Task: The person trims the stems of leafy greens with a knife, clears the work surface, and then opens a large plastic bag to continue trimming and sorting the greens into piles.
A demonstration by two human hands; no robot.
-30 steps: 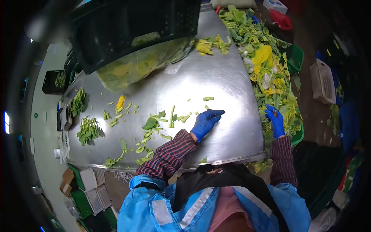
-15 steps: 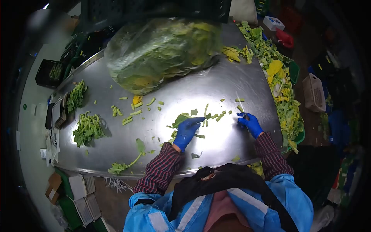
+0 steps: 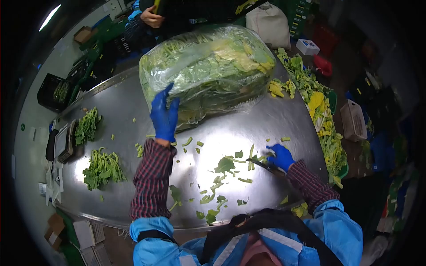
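Observation:
My left hand (image 3: 164,114), in a blue glove, reaches over the near left side of a big clear plastic bag (image 3: 208,66) packed with leafy greens. Its fingers are spread and it holds nothing. My right hand (image 3: 281,157), gloved too, is open above the work table (image 3: 248,195), fingers pointing left. Just below it lies a dark knife (image 3: 265,166), tip toward the cut stems. A leafy piece (image 3: 225,165) and several short stem bits (image 3: 245,180) are scattered left of the knife.
Two bunches of greens (image 3: 104,168) (image 3: 88,126) sit at the left by a scale (image 3: 65,142). Leaf waste (image 3: 321,115) fills green crates along the right edge. Across the table another person's hand (image 3: 152,17) shows beside a dark crate. A white sack (image 3: 267,24) stands behind.
My left hand has left the cut stems and moved up and left to the bag. My right hand has let go of the knife. The dark crate over the bag has moved away.

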